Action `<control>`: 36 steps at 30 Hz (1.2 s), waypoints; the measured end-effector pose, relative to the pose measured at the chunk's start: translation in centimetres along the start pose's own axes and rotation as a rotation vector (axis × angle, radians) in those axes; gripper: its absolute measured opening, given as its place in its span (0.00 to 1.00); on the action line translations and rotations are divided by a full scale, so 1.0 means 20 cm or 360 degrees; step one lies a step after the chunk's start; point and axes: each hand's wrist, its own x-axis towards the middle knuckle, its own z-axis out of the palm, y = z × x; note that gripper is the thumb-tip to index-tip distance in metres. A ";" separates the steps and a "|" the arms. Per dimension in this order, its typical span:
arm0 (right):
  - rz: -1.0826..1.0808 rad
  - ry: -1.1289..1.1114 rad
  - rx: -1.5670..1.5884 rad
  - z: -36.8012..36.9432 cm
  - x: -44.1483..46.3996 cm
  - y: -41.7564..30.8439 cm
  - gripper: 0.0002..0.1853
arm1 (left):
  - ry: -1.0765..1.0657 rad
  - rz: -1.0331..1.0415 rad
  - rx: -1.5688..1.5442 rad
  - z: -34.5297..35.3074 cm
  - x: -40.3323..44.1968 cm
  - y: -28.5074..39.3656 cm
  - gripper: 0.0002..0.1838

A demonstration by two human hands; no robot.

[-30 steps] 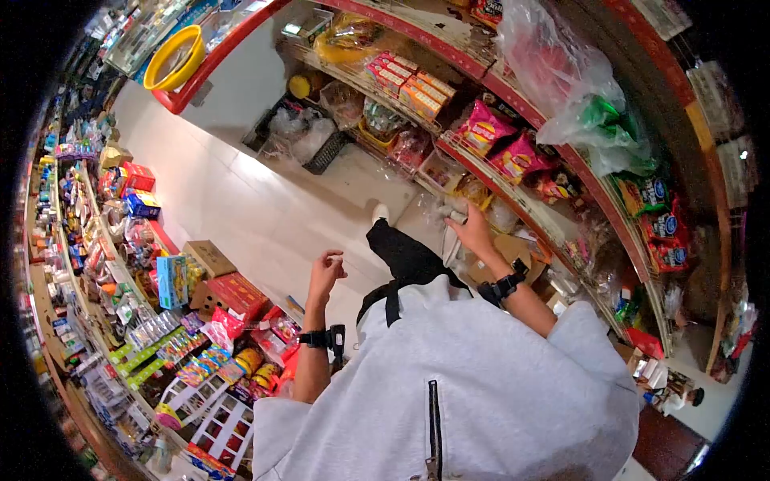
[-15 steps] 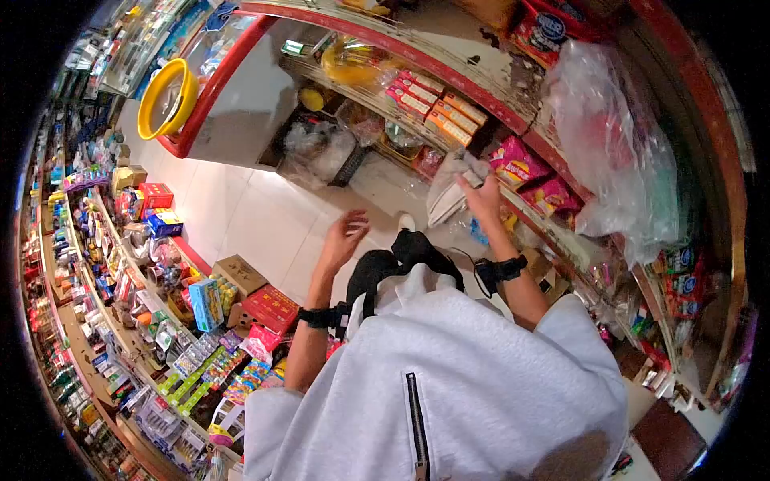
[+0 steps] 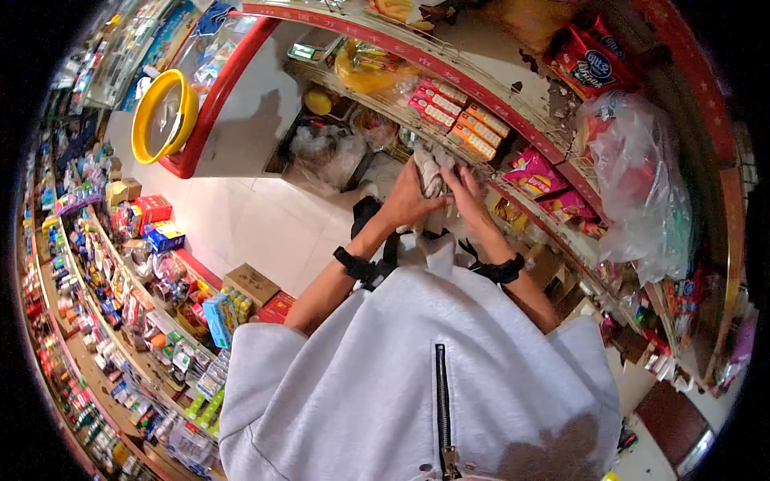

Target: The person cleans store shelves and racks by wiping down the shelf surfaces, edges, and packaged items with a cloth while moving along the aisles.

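Observation:
Both hands meet in front of me around a crumpled greyish-white cloth (image 3: 431, 170). My left hand (image 3: 407, 196) is closed on its left side. On the right side of the cloth, my right hand (image 3: 465, 192) presses against it, slightly blurred. Just beyond the hands are the lower shelf with pink-red and orange boxes (image 3: 475, 132) and, to the right, pink snack bags (image 3: 533, 174).
A yellow basin (image 3: 165, 117) sits by the red-edged counter (image 3: 233, 84) at upper left. Stocked shelves (image 3: 120, 297) curve along the left. A plastic bag (image 3: 642, 184) hangs at the right shelf. Dark crate (image 3: 321, 152) ahead holds clear bags.
My left hand has moved up and right to join my right hand at the cloth. The cloth, held out by my right hand before, is now bunched between both hands. The view has shifted.

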 end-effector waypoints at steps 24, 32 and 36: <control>0.0040 0.0666 0.0451 0.21 0.10 0.06 0.38 | -0.0755 -0.0814 -0.0907 -0.60 0.33 -0.22 0.29; 0.0064 0.0347 0.1312 0.22 0.01 -0.17 0.33 | -0.0533 -0.1167 -0.2041 -0.70 0.28 -0.14 0.36; 0.0147 0.0363 0.0524 0.20 -0.04 -0.22 0.41 | -0.0585 -0.1178 -0.2044 -0.71 0.25 -0.22 0.39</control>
